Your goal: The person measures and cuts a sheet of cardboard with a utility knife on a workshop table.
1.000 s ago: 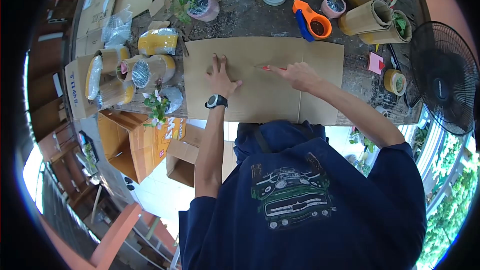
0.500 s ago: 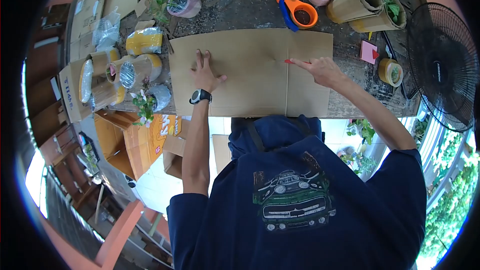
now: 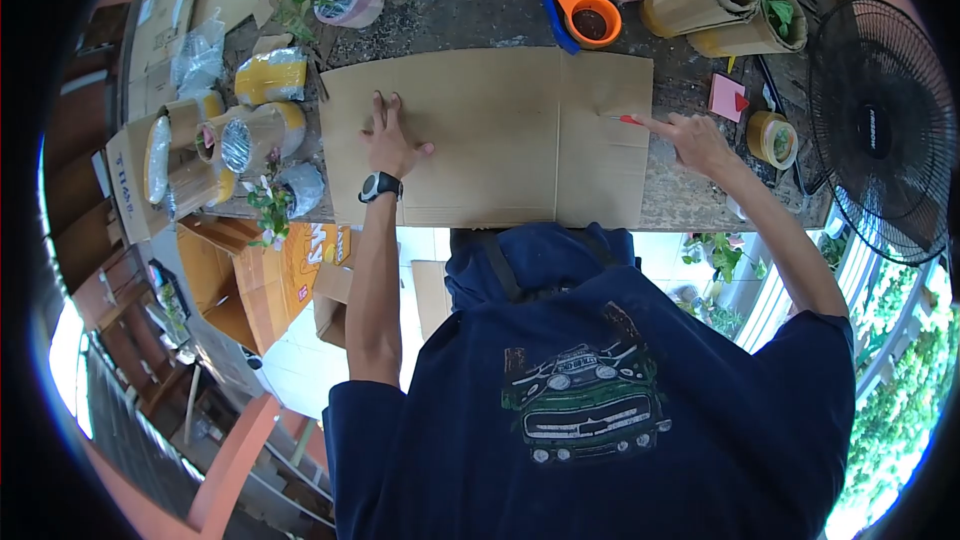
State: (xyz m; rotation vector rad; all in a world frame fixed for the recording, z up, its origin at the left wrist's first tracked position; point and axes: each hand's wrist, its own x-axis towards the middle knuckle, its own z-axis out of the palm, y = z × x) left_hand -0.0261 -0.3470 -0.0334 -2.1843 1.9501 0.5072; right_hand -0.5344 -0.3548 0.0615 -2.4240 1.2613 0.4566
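A flat brown cardboard sheet (image 3: 480, 140) lies on the dark wooden table (image 3: 440, 10), with a vertical crease right of its middle. My left hand (image 3: 393, 143) presses on the sheet's left part, fingers spread and nothing held; a watch is on that wrist. Over the sheet's right edge, my right hand (image 3: 700, 143) grips a slim red tool (image 3: 630, 120), index finger stretched along it. The tool's thin tip points left, close to the cardboard right of the crease; whether it touches is too small to tell.
Behind the sheet are an orange tape dispenser (image 3: 592, 23) and pink pots (image 3: 350, 0). Wrapped cardboard tubes (image 3: 262, 140) stand left, more tubes (image 3: 700, 2) back right. At the right are pink notes (image 3: 727, 98), a tape roll (image 3: 772, 139) and a black fan (image 3: 873, 130).
My right hand has moved right with the red tool, whose tip has passed from left of the crease to right of it. My left hand stays on the sheet. The view has shifted slightly.
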